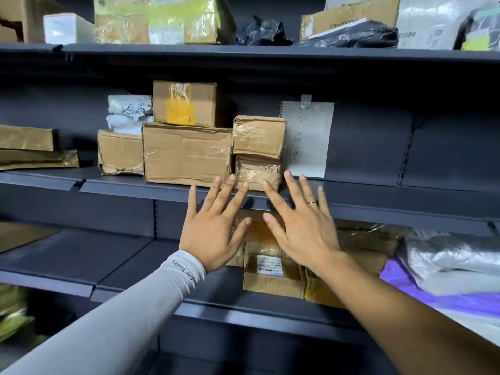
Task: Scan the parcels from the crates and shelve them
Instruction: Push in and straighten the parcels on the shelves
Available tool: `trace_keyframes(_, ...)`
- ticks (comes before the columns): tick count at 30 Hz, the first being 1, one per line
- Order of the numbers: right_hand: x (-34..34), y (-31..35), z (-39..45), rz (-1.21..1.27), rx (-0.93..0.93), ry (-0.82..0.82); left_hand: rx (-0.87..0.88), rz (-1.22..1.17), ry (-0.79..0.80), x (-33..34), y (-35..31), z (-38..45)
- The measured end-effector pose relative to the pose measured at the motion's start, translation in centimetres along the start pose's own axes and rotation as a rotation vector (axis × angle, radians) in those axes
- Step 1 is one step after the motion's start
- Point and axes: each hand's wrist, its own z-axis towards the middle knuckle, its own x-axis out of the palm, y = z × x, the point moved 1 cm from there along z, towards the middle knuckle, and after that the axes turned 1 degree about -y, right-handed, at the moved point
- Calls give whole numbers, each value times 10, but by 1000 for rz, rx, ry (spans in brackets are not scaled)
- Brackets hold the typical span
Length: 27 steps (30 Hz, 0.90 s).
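Observation:
Both my hands are raised with fingers spread, empty, in front of the dark shelving. My left hand and my right hand hover just below the front edge of the middle shelf. On that shelf two small taped cardboard parcels are stacked, the upper one on the lower one, just beyond my fingertips. Beside them stand a large cardboard parcel with a smaller box on top. Below my hands, a labelled box lies on the lower shelf, partly hidden.
A white paper note hangs on the back panel right of the stack. White bags and a box stand left of it. Plastic-wrapped parcels fill the lower right shelf; the top shelf holds several parcels.

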Motion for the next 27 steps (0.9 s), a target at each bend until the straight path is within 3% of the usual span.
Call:
trace_keyframes(8, 53, -1, -68, -54, -222, -129, 62, -73, 61, 33, -26, -62)
trace_keyframes(18, 170, -4, -121, -67, -43, 196, -58, -135, 355, 136, -38, -121)
trace_keyframes(27, 218, -20, -112, -116, 8, 177, -180, -211, 410, 201, -19, -111)
